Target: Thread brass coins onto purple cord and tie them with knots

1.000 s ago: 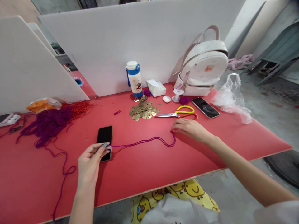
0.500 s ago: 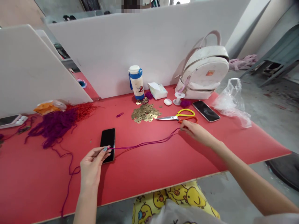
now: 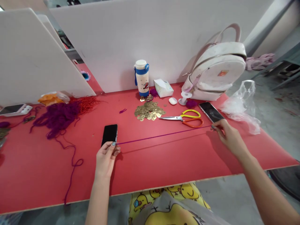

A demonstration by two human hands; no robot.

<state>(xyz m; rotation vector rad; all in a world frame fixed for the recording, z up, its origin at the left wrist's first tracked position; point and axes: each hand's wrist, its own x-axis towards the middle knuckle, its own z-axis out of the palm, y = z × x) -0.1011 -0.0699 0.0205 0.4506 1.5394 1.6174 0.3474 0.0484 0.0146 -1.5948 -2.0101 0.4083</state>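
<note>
Seen from the middle of a thin, taut purple yarn cord, the left hand, at about eight o'clock, pinched it, as did the right hand at three. The cord spanned above the smooth red surface. A heap of round, brass-coloured discs lay at eleven; metal scissors with yellow and orange handles lay at two.

A purple cord, a heap of brass-coloured discs and scissors at the frame's centre mark a handicraft workspace, its red tabletop backed by white partition boards, grey floor at right.
</note>
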